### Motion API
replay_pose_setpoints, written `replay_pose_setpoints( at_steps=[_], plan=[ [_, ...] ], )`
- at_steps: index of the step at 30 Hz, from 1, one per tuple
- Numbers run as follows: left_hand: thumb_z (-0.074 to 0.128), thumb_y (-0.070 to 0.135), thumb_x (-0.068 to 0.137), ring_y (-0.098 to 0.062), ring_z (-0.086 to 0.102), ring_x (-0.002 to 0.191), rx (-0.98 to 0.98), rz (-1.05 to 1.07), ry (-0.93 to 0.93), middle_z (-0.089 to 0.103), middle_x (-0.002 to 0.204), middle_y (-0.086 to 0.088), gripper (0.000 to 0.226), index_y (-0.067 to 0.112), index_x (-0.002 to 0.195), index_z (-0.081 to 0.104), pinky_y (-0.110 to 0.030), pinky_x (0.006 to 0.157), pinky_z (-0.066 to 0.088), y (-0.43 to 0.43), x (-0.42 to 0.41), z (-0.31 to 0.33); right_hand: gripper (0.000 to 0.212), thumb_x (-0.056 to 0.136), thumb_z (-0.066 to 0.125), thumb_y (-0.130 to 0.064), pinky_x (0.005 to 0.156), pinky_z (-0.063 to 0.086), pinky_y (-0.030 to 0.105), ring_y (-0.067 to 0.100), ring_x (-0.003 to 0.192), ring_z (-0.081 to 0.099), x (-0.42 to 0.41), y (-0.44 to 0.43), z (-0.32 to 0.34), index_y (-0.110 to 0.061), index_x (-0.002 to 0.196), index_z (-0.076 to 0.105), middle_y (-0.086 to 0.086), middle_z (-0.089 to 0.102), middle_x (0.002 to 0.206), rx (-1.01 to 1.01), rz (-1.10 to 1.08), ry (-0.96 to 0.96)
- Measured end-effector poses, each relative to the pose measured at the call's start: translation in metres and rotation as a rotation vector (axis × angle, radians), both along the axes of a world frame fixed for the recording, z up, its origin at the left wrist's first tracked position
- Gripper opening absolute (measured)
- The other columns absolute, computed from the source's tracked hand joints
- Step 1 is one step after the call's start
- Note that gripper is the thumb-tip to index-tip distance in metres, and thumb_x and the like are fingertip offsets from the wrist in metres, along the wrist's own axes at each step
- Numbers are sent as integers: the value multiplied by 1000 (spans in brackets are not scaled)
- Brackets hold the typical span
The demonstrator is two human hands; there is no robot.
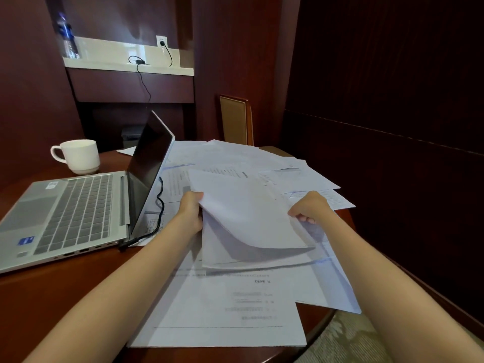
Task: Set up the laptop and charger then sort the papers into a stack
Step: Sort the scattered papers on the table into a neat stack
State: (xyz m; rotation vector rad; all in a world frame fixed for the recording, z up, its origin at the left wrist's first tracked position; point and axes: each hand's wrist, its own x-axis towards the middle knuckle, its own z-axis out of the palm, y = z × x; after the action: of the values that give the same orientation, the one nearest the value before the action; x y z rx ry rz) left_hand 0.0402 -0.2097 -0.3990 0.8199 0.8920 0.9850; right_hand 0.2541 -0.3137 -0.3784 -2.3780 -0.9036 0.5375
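Observation:
An open silver laptop point(76, 213) sits at the left of the round wooden table point(86, 289). A black charger cable point(159, 205) plugs into its near side and leads up to a wall socket point(161, 41). I hold a small bundle of white papers point(248, 218) a little above the table: my left hand point(191, 212) grips its left edge, my right hand point(310, 206) its right edge. Loose printed sheets point(230, 310) lie spread beneath and behind the bundle.
A white mug point(78, 155) stands behind the laptop. A water bottle point(66, 38) and the charger brick point(140, 61) rest on a pale wall shelf point(167, 70). A chair back point(235, 121) rises past the table's far edge. Carpet shows at bottom right.

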Motion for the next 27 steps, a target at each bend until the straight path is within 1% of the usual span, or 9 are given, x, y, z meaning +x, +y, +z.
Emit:
replay_pose_setpoints(
  at_steps=[3,7,10,12,15,17,20,24,27],
  plan=[
    [33,6,97,-23,52,71,-76,18,-43,55,82,-8,26,8,78,52,-40,86,43,6,0,-1,27,78,69,-9,43,36,20,11,46,47,2,-4,3,-8,58,51,5,53,51,-22,-11,79],
    [30,9,97,-27,52,74,-168,62,-118,55,87,-11,28,8,82,53,-43,92,42,16,-1,-3,31,83,55,-2,32,32,11,15,45,41,4,-5,6,-9,58,39,7,42,53,2,-22,70],
    [26,14,97,-27,52,75,-203,58,-147,55,90,-12,27,9,91,52,-40,78,46,20,-2,-4,32,89,49,-5,28,27,9,14,48,40,3,-3,6,-11,61,34,6,38,57,-2,31,45],
    [27,15,97,-27,51,74,-195,55,-126,56,90,-12,29,9,86,53,-39,67,46,22,-2,-5,36,91,47,-7,28,25,11,15,47,31,-1,-3,8,-13,60,29,4,30,56,-36,90,27],
    [29,8,96,-25,49,68,-164,39,-53,54,81,-10,30,8,76,51,-36,58,42,19,0,-3,39,91,45,-4,28,18,8,15,44,24,-5,-4,9,-14,59,25,3,24,50,-123,154,-44],
    [30,7,97,-25,49,68,-144,26,-23,53,79,-10,30,7,75,51,-36,57,41,18,1,-2,35,90,41,-1,35,20,13,15,39,26,-8,-2,11,-12,59,27,3,27,45,-217,179,-80],
    [31,8,97,-25,51,70,-130,11,7,55,81,-10,28,7,80,53,-37,64,44,17,1,-2,30,89,40,-4,48,23,21,15,48,25,-13,-4,17,-11,61,31,4,29,55,-352,221,-82],
    [29,1,95,-23,51,70,-23,-48,116,55,81,-9,27,7,86,54,-31,63,44,17,2,0,28,92,47,-11,50,25,22,16,50,25,-16,-12,28,-14,64,43,4,37,60,-524,333,-89],
    [32,2,93,-24,51,70,17,-78,298,54,79,-9,24,5,86,54,-29,63,43,18,4,-1,22,90,54,-16,51,27,21,13,51,27,-13,-15,30,-15,68,49,0,44,64,-568,337,-82]
  ],
)
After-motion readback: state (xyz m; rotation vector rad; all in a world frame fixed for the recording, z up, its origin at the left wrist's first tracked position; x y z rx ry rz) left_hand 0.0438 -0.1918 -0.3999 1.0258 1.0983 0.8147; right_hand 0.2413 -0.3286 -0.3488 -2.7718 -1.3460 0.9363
